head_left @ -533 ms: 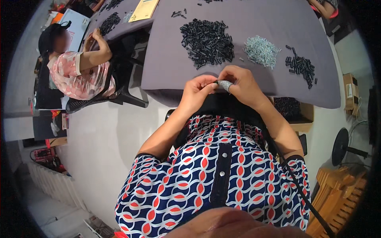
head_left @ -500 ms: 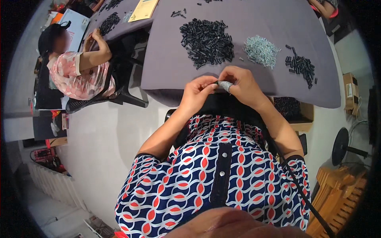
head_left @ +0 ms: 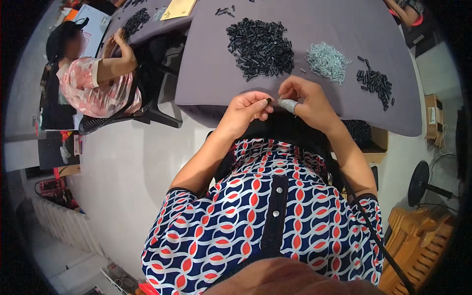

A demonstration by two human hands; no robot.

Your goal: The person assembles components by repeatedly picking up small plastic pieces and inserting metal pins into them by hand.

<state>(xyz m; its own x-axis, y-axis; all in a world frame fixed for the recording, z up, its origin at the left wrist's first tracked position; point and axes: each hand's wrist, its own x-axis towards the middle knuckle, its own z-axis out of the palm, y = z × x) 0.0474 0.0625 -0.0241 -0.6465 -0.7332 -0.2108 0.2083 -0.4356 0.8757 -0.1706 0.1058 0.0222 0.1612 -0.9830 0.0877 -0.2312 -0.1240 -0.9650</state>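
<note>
My left hand [head_left: 249, 110] pinches a small black piece [head_left: 269, 101] between thumb and fingertips, just off the table's near edge. Close by on its right, my right hand [head_left: 307, 101] is curled, its thumb wrapped in a grey covering [head_left: 287, 104]. Whatever its fingertips hold, if anything, is too small to make out. A gap separates the two hands. Beyond them on the grey cloth lie a large heap of short black pieces [head_left: 260, 49], a heap of small silvery pieces resembling screws [head_left: 327, 63] and a smaller black heap [head_left: 374, 82].
Another person in a pink patterned top [head_left: 93, 86] sits at the left, hands at the adjoining table. A yellow pad [head_left: 178, 8] lies there. Under my table's right side stands an open box of black pieces [head_left: 368, 135]. A fan [head_left: 419, 183] and wooden furniture [head_left: 418, 241] are at the right.
My hands have drawn apart: the right moved slightly right and up, away from the black piece that stays in my left. The view has shifted a little.
</note>
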